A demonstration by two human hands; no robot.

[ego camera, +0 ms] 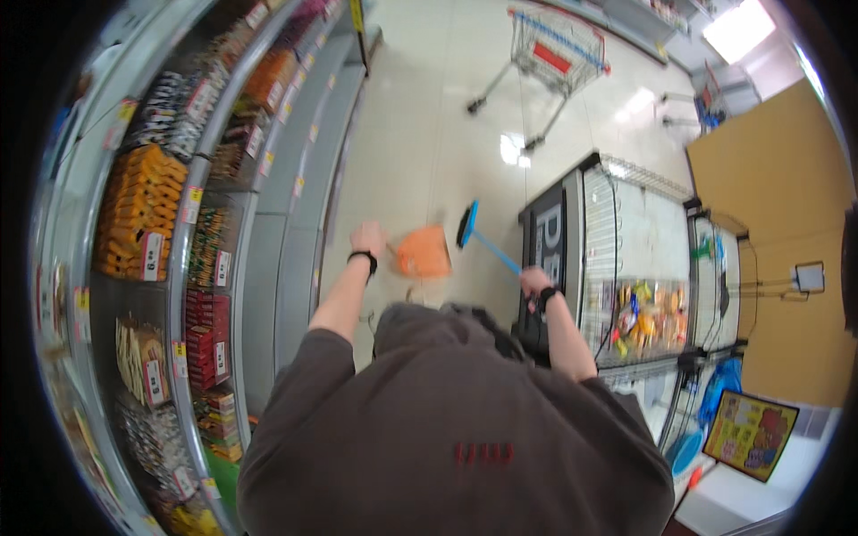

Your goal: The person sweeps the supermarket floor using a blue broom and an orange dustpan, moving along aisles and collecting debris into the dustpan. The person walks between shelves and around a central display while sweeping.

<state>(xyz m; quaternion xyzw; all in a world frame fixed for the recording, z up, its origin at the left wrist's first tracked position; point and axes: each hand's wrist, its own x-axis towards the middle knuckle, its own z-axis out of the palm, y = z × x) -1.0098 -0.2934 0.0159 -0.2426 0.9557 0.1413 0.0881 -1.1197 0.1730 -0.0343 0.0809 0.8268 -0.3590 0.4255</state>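
My left hand is closed at the upper end of an orange dustpan, whose handle is mostly hidden by the fist. The pan is low over the pale tiled floor, blurred, and I cannot tell whether it touches. My right hand grips the blue stick of a small broom. The broom's head, with dark bristles and a blue back, is to the right of the dustpan, a short gap away. Both wrists carry black bands.
Shelves of packaged goods run along my left, with bare grey lower shelves. A wire display bin holding colourful packets stands close on my right. A shopping cart stands ahead on the tiled floor.
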